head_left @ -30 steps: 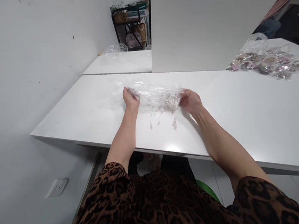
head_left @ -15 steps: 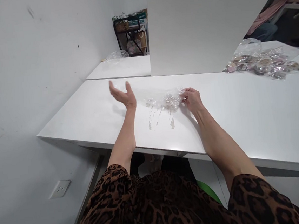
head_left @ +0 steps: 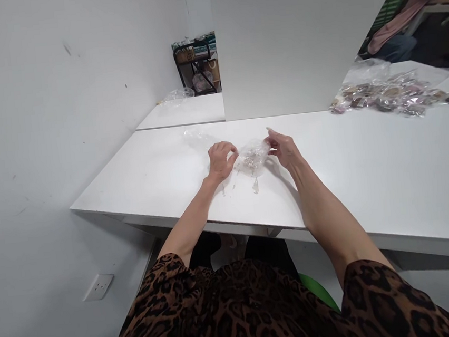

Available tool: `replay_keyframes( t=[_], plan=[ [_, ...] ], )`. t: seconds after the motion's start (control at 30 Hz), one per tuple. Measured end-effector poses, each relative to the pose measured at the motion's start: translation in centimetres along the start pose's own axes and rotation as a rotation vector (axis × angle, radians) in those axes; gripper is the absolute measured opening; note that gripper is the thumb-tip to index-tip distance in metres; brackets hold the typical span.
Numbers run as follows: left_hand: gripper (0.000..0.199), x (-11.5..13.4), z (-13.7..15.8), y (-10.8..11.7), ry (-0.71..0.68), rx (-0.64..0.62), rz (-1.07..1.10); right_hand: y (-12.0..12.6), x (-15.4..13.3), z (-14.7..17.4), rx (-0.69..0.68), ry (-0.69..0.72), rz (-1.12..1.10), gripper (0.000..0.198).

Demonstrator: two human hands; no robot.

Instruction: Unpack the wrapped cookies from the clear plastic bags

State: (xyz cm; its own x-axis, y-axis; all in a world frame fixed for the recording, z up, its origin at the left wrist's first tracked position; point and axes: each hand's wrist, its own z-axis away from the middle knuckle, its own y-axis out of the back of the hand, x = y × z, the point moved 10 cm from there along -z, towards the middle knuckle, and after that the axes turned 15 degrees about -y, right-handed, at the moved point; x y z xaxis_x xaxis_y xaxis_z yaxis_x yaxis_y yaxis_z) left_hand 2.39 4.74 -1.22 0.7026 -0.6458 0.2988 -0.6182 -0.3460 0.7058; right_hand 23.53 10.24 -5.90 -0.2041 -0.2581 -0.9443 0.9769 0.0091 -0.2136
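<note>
A crumpled clear plastic bag (head_left: 254,156) is held between my two hands just over the white table (head_left: 162,180). My left hand (head_left: 222,159) pinches its left side with thumb and fingers. On the opposite side, the fingers of my right hand (head_left: 282,147) grip the bag's edge. Whether anything lies inside the bag is hard to make out through the shiny folds. Another piece of clear plastic (head_left: 197,136) lies flat behind my left hand. Greyish worn marks (head_left: 255,185) show on the tabletop below the bag.
At the back right lies a pile of small clear packets (head_left: 396,96) with brown and pink contents. A white upright panel (head_left: 272,47) stands along the table's rear edge. Beyond it are a dark rack (head_left: 195,68) and a person in pink (head_left: 416,12). A wall (head_left: 26,129) borders the left.
My left hand, earlier raised and open at the left, has come right and closed on the bag. The bag is bunched smaller between both hands. My right hand keeps its hold.
</note>
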Motion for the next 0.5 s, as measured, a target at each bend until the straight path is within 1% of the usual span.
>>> replay_keyframes(
  t=[0.03,0.1,0.17,0.23,0.3,0.37,0.43,0.5],
  plan=[
    [0.003,0.7,0.3,0.5,-0.044,0.015,0.024,0.3,0.0,-0.1,0.015,-0.007,-0.027,0.053],
    [0.008,2.1,1.4,1.0,-0.134,-0.016,0.049,1.0,0.1,-0.2,0.072,-0.022,-0.022,0.052],
    [0.016,3.4,2.8,0.7,-0.209,-0.109,0.046,1.7,0.0,-0.3,0.149,-0.005,0.054,0.050],
    [0.022,4.4,4.4,0.3,-0.272,-0.208,0.030,1.6,-0.4,-0.2,0.177,0.039,0.147,0.049],
    [0.025,5.3,5.7,0.0,-0.333,-0.280,0.011,0.5,-0.4,0.0,0.121,0.070,0.241,0.047],
    [0.027,6.3,6.7,-0.2,-0.389,-0.323,-0.004,-1.0,-0.1,0.3,0.021,0.068,0.349,0.045],
    [0.029,7.5,7.3,-0.3,-0.443,-0.348,-0.001,-2.6,0.6,0.9,-0.094,0.039,0.464,0.044],
    [0.031,8.7,7.5,-0.4,-0.489,-0.360,0.019,-3.8,1.7,1.5,-0.208,-0.021,0.552,0.043]
  ],
)
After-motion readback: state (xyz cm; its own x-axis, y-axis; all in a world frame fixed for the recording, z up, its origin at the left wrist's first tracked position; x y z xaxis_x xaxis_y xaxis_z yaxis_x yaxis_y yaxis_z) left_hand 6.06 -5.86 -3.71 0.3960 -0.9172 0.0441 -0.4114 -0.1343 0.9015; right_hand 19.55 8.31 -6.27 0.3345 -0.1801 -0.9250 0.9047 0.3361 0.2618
